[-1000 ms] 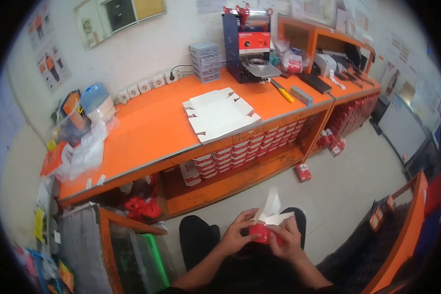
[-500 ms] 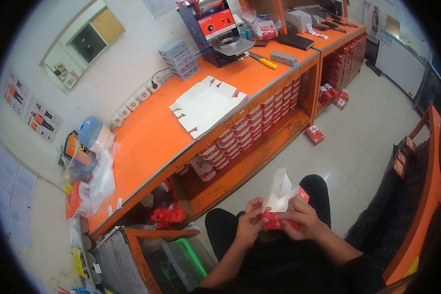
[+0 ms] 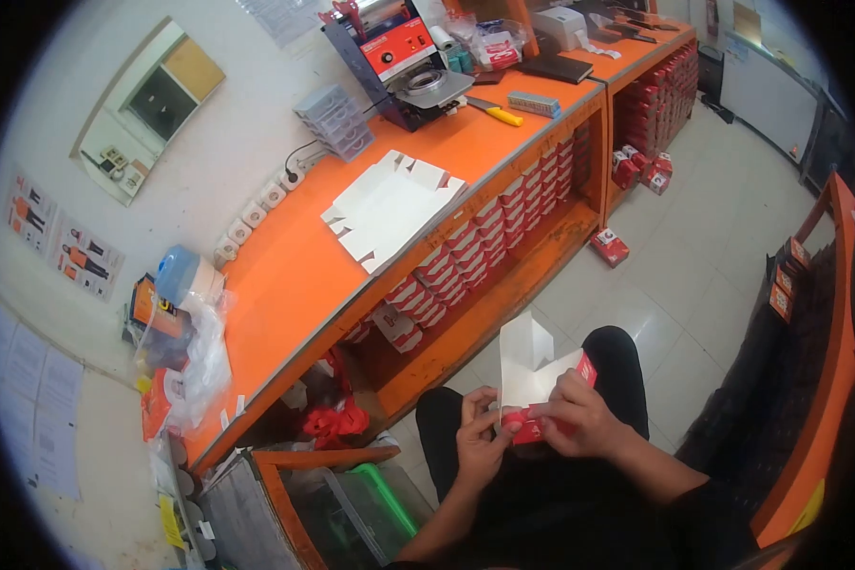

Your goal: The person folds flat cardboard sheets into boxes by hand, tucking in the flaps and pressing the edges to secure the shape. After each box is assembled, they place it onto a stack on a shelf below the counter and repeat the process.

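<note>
A partly folded cardboard box [image 3: 532, 366], white inside and red outside, is held over my lap with one flap standing up. My left hand [image 3: 483, 439] pinches its near left corner between thumb and fingers. On the near right side, my right hand [image 3: 577, 416] grips the red wall, its fingers bent over the edge. Flat white box blanks [image 3: 394, 209] with cut notches lie stacked on the orange counter [image 3: 285, 313], beyond my hands.
Folded red-and-white boxes [image 3: 484, 237] fill the shelf under the counter. A box [image 3: 609, 247] lies on the tiled floor. On the counter stand a sealing machine [image 3: 399, 66], a yellow-handled knife [image 3: 499, 112] and a plastic drawer unit [image 3: 334, 122]. An orange rack [image 3: 831, 313] stands right.
The box has opened wider, its white inside and raised flap showing more. Both hands keep hold, with small finger shifts. The camera view has moved slightly.
</note>
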Available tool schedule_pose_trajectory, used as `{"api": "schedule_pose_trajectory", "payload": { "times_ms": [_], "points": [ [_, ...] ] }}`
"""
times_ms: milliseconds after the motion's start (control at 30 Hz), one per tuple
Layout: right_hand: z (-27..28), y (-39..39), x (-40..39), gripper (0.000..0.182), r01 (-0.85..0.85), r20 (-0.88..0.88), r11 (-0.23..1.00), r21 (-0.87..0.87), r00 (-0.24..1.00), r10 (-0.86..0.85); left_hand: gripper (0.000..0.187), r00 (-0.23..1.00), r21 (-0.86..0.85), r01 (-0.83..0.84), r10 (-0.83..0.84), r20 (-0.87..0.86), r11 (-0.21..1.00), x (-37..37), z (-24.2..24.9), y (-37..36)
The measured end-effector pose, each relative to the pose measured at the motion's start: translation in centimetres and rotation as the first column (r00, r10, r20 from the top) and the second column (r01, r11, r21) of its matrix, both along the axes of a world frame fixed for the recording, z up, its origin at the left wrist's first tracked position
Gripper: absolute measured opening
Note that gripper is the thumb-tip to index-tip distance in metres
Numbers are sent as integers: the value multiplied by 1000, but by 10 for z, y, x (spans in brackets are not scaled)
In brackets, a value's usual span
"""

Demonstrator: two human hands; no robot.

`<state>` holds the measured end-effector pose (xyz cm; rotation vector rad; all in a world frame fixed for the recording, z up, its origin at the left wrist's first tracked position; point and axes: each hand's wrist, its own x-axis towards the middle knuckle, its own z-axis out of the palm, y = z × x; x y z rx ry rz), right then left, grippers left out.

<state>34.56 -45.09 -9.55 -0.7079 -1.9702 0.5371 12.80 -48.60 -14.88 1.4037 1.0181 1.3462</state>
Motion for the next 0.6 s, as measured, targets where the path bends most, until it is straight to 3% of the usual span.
{"api": "schedule_pose_trajectory", "payload": {
  "times_ms": [100,267,300,433,533,600],
  "points": [
    [2,1,2,27,-36,-29,999,-10,999,36,27,988,-155,-18,42,152,988,10,3,5],
    [-5,-7,-3,25,-139,-61,990,-14,988,138,29,998,-123,3,4,58,992,0,-18,11],
    [0,-8,-2,25,-118,-58,992,-38,992,116,30,999,-109,45,-46,-7,993,0,-18,12],
    [3,-8,4,25,-37,-47,999,-17,998,36,24,998,-24,51,-51,20,998,7,-13,7],
    [-3,-12,2,25,-18,-30,1000,-14,999,17,24,993,-45,-18,23,118,999,12,-9,1],
    [-3,-9,-1,24,31,-26,999,-7,999,-31,28,961,-185,-56,104,256,981,12,-6,1]
  ]
}}
